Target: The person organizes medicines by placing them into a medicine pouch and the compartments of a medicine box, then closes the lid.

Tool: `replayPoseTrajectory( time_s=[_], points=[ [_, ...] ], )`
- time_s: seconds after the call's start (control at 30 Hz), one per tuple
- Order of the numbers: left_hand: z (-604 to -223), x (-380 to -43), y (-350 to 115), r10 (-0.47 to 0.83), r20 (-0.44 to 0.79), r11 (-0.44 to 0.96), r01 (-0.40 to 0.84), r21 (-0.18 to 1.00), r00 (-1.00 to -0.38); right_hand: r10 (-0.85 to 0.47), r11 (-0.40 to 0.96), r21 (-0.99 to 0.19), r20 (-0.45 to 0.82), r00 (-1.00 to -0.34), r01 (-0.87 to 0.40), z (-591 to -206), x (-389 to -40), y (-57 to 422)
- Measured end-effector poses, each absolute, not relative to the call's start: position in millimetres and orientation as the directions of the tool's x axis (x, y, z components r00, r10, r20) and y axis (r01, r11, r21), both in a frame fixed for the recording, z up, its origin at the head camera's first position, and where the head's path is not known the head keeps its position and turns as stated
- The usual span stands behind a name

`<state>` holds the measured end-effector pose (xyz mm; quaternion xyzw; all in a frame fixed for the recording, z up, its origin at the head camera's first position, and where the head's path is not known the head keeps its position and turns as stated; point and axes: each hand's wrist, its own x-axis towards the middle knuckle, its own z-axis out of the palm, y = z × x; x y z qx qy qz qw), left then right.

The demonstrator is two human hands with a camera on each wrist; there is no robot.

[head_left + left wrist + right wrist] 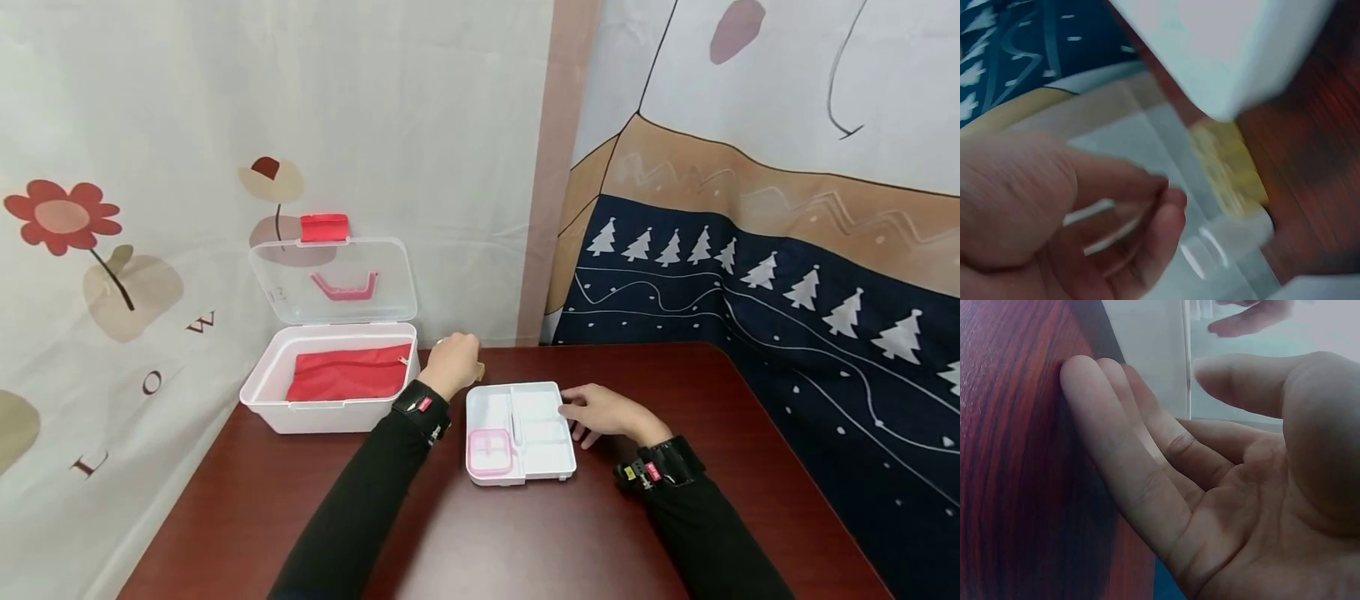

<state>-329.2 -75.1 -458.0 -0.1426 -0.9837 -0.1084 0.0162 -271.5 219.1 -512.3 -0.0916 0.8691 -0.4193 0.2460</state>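
Observation:
A white compartment box point(540, 429) lies on the table, a small pink-framed lid point(490, 452) over its front left section. Along its right side my right hand point(603, 412) rests with fingers relaxed; in the right wrist view its palm point(1241, 506) holds nothing. My left hand point(452, 365) is at the back, between this box and a clear plastic case point(322, 417). Blurred in the left wrist view, its bent fingers point(1160, 244) meet at the tips; whether they pinch something small cannot be seen. Beyond them are a yellow ridged pack point(1229, 165) and a white bottle point(1235, 240) lying down.
Inside the plastic case, whose clear lid point(337, 304) stands raised, lies a red zipped pouch point(345, 372). The brown table point(660, 367) ends at the back against a printed curtain point(465, 167). A navy cloth with white trees point(750, 358) hangs along the right.

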Motion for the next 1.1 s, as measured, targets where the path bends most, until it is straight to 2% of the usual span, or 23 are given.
replayPoseTrajectory(
  time_s=[0.13,0.4,0.57,0.67,0.73,0.77,0.87,0.97,1.0,1.1],
  points=[
    [-471,-344,-81,0.313,-0.019,0.939,0.306,0.154,-0.95,-0.382,0.635,-0.772,-0.341,-0.859,0.024,-510,-271,219],
    [-525,-389,-91,0.368,0.015,0.925,0.368,0.099,-0.93,-0.378,0.642,-0.766,-0.347,-0.858,0.027,-507,-272,222],
    [-494,-361,-88,0.357,-0.011,0.93,0.354,0.099,-0.934,-0.379,0.638,-0.769,-0.348,-0.857,0.03,-507,-271,221],
    [-489,-349,-88,0.354,0.003,0.932,0.353,0.083,-0.935,-0.387,0.638,-0.77,-0.353,-0.852,0.029,-510,-271,219],
    [-487,-347,-89,0.352,0.001,0.933,0.351,0.079,-0.936,-0.386,0.633,-0.773,-0.356,-0.851,0.036,-511,-271,217],
    [-502,-358,-93,0.364,0.027,0.928,0.365,0.076,-0.931,-0.388,0.632,-0.774,-0.355,-0.85,0.035,-511,-271,217],
    [-493,-358,-89,0.372,0.038,0.924,0.374,0.079,-0.928,-0.382,0.634,-0.773,-0.352,-0.854,0.035,-510,-271,217],
    [-477,-352,-79,0.386,0.066,0.916,0.39,0.089,-0.92,-0.378,0.641,-0.767,-0.351,-0.857,0.032,-508,-272,218],
    [-456,-338,-71,0.381,0.05,0.918,0.384,0.1,-0.923,-0.376,0.642,-0.766,-0.353,-0.857,0.034,-508,-273,219],
    [-443,-329,-59,0.422,0.061,0.897,0.426,0.118,-0.905,-0.367,0.643,-0.765,-0.362,-0.857,0.048,-509,-274,220]
  ],
)
